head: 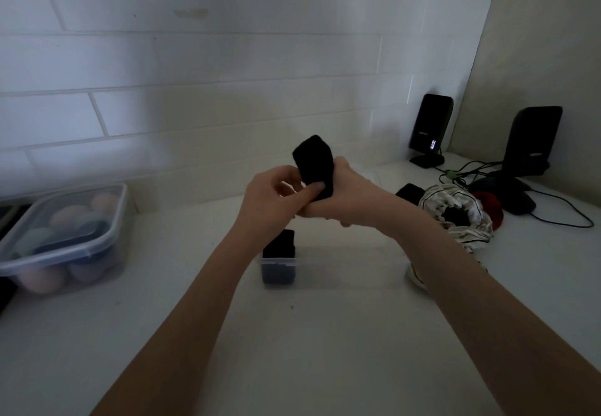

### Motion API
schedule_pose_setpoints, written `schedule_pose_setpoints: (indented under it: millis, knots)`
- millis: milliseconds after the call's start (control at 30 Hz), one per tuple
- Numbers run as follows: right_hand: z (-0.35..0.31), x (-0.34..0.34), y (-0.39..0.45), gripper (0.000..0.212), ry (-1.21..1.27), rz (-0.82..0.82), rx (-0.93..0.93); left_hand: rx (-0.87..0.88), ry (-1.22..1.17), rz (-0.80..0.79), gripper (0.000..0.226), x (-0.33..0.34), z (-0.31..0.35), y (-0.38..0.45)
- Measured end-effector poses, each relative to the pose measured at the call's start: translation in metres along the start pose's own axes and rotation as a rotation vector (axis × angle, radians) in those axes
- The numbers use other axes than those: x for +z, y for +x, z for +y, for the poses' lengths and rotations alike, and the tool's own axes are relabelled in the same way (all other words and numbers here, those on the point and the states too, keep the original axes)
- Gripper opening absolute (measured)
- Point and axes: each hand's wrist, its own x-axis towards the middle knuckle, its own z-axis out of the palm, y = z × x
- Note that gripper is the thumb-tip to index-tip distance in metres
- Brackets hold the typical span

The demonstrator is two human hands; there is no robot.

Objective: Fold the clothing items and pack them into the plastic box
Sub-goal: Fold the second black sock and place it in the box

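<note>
1. Above the counter, both hands meet on a dark cloth; the left hand pinches its lower edge with thumb and fingers curled, and the right hand wraps round it from the other side.
2. The cloth stands nearly upright, long axis vertical, its rounded top poking above the knuckles.
3. Straight below the hands sits the clear box, long side running left to right, with one dark folded piece standing at its left end.
4. So the drop looks short and downward, beside that piece; the left hand seems nearer that slot.
5. To the right, a striped garment lies heaped, touching the box's right end, and could snag the right forearm.
6. Far left, a lidded tub stays clear of the path; speakers and cables sit behind.
</note>
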Motion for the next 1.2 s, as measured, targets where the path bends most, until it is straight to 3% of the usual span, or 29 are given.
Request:
schedule_pose_setpoints:
  millis: [67, 200, 367, 467, 567, 667, 767, 933, 1067, 1200]
  knots:
    - [-0.003, -0.002, -0.004, 0.059, 0.063, -0.043, -0.027, -0.024, -0.059, 0.002, 0.003, -0.003, 0.0, 0.001]
    - [0.0, -0.015, -0.009, 0.03, 0.325, -0.096, -0.055, -0.065, -0.194, 0.031, 0.014, -0.008, -0.001, 0.002]
    - [0.005, -0.014, -0.005, 0.014, 0.432, 0.082, -0.088, -0.081, -0.305, -0.038, 0.024, -0.004, 0.004, 0.0]
    - [0.006, -0.013, -0.003, 0.022, 0.374, 0.163, -0.082, -0.054, -0.26, -0.064, 0.02, -0.004, 0.004, -0.001]
    - [0.005, -0.014, -0.003, 0.029, 0.362, 0.215, -0.079, -0.007, -0.06, -0.097, 0.008, -0.005, 0.0, 0.0]
    - [0.002, -0.013, -0.004, 0.031, 0.389, 0.19, -0.095, 0.042, 0.029, -0.103, 0.009, -0.003, -0.001, 0.0]
    - [0.0, -0.014, -0.005, 0.018, 0.408, 0.134, -0.086, 0.061, 0.018, -0.088, 0.011, -0.005, 0.0, 0.002]
    - [0.003, -0.017, -0.007, 0.025, 0.482, 0.03, -0.129, 0.099, 0.019, -0.031, 0.012, -0.006, -0.004, 0.003]
    - [0.003, -0.019, -0.006, 0.022, 0.56, 0.099, -0.183, 0.007, -0.022, 0.129, 0.03, -0.008, -0.005, 0.004]
    - [0.003, -0.018, -0.005, 0.032, 0.573, 0.069, -0.249, -0.216, -0.306, -0.003, 0.052, -0.011, 0.004, 0.002]
